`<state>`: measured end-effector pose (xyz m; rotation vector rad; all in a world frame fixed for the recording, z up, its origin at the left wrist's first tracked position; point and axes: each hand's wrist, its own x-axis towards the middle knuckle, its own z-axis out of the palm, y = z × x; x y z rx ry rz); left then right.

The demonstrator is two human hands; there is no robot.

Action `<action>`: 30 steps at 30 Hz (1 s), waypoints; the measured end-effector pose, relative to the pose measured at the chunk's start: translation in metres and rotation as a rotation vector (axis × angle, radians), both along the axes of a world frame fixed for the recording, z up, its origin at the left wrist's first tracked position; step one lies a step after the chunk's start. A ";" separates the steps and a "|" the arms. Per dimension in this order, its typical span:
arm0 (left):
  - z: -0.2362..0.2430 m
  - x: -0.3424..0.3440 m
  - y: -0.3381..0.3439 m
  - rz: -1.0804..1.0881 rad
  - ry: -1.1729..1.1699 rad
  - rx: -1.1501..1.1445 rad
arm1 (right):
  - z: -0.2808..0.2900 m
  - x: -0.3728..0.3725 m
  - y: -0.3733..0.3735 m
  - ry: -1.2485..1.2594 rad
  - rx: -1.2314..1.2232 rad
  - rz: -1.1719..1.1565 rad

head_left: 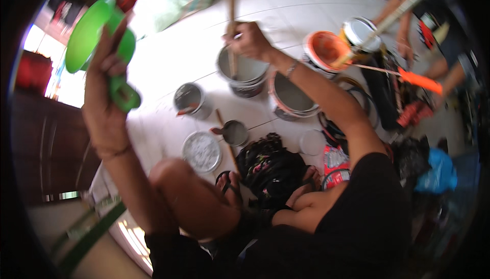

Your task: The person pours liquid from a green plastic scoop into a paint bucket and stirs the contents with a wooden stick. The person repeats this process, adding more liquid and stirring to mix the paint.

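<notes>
Two feet (235, 183) flank a dark cloth (268, 169) at 5 o'clock, nearest the body. Just beyond, a white disc (201, 151), tub or lid, I cannot tell which, lies at 8 o'clock, with a cup (236, 133) near the centre. A small bucket (205, 106) stands at 10 o'clock and a wide bucket (287, 113) at 2, all on the floor (158, 75), probably grouped so that each is within easy reach of someone sitting low. Past them at 12 o'clock is the tall bucket (248, 90), with a stick (231, 8) standing in it; its walls presumably confine the stick's lower end. The right hand (250, 40) has its grip clamped round the stick, the forearm slanting in from 4 o'clock across the wide bucket. At 10 o'clock the left hand (99, 86) has its grip closed on the handle of a green dipper (86, 36), likely held high to clear the buckets; that forearm rises steeply, fingers toward 12. Farther off are an orange-lined bucket (311, 47) and a co-worker's hand (403, 48), toward 2 o'clock, and a sack (176, 6) at 11.
</notes>
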<state>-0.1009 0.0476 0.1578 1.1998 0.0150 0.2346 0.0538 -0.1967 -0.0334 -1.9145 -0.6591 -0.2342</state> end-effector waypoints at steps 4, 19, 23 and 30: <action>-0.006 0.012 0.013 -0.140 0.036 -0.205 | -0.002 0.009 -0.001 -0.065 -0.068 -0.122; 0.001 0.008 0.002 -0.057 -0.013 -0.171 | -0.015 0.017 -0.019 -0.146 0.026 -0.106; -0.006 0.010 0.027 -0.208 0.009 -0.289 | -0.001 0.017 -0.026 -0.185 -0.216 -0.171; -0.007 0.012 0.038 -0.134 -0.034 -0.200 | 0.001 0.011 -0.018 -0.069 -0.148 -0.198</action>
